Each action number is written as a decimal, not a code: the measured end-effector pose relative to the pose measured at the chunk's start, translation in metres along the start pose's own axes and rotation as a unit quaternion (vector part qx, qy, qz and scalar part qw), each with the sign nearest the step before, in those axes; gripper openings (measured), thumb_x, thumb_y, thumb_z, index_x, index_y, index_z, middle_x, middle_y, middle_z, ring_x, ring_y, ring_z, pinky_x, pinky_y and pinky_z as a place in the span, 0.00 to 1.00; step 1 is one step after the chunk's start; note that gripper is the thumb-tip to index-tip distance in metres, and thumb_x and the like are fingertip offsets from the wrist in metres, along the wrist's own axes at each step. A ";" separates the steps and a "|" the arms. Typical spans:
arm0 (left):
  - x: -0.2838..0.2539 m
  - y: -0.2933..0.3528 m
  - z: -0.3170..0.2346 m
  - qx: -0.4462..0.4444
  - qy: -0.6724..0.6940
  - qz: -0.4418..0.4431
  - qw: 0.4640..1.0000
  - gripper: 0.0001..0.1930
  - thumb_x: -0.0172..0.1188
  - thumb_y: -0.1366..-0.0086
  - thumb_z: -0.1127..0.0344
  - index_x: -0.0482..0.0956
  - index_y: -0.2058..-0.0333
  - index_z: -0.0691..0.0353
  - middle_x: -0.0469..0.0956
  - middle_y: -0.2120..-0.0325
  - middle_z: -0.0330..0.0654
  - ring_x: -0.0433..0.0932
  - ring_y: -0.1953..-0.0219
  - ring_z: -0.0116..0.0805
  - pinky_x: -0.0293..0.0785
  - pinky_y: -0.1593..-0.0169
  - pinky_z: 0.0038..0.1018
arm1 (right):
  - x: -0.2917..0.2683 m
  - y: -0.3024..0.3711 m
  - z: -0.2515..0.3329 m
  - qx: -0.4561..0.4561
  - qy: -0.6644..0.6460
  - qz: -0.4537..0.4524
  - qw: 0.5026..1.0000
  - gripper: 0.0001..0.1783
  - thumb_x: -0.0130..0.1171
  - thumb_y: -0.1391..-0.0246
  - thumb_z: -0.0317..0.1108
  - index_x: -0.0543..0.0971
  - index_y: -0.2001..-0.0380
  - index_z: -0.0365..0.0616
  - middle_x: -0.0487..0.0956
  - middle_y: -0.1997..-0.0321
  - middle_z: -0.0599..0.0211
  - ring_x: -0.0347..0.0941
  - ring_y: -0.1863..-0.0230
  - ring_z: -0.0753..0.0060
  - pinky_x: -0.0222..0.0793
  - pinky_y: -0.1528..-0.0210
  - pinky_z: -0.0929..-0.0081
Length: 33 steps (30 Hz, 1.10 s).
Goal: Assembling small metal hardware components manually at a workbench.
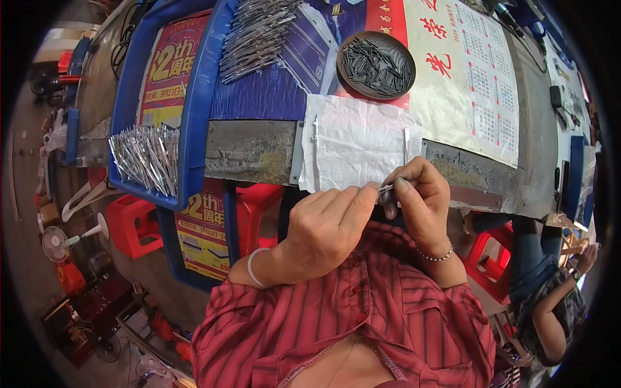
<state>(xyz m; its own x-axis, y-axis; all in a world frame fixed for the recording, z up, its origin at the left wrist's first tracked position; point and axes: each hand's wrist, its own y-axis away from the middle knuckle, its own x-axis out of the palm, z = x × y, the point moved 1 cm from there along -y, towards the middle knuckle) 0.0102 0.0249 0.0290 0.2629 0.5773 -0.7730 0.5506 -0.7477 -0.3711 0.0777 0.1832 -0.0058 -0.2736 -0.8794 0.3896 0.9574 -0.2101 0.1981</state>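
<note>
My left hand and my right hand meet at the near edge of the table, fingertips almost touching. Between them is a small, thin silvery metal piece, pinched from both sides; fingers cover most of it. Just beyond my hands lies a creased white sheet, cloth or paper. A slim metal strip rests at its right side, and another thin metal part at its left. Farther back, a round brown dish holds many short dark pins.
A long blue tray on the left holds a bundle of slender silvery parts. More such parts are piled on a blue printed sheet. A calendar poster covers the right. Red stools stand below; another person sits at right.
</note>
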 end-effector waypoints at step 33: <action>-0.023 -0.218 0.199 0.098 -0.192 -0.022 0.976 0.07 0.60 0.47 0.68 0.75 0.69 0.60 0.74 0.71 0.45 0.75 0.66 0.47 0.71 0.64 0.38 | -0.064 0.019 -0.013 -0.243 0.248 -0.195 0.917 0.03 0.47 0.45 0.20 0.69 0.66 0.35 0.72 0.74 0.65 0.67 0.79 0.81 0.64 0.74 0.85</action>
<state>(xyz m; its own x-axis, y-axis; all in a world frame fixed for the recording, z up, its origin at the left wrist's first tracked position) -0.2738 0.1090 0.0252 -0.0949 0.4731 -0.8759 0.3821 -0.7951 -0.4709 0.1143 0.2305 -0.0389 -0.6437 -0.7579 -0.1064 0.7567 -0.6094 -0.2367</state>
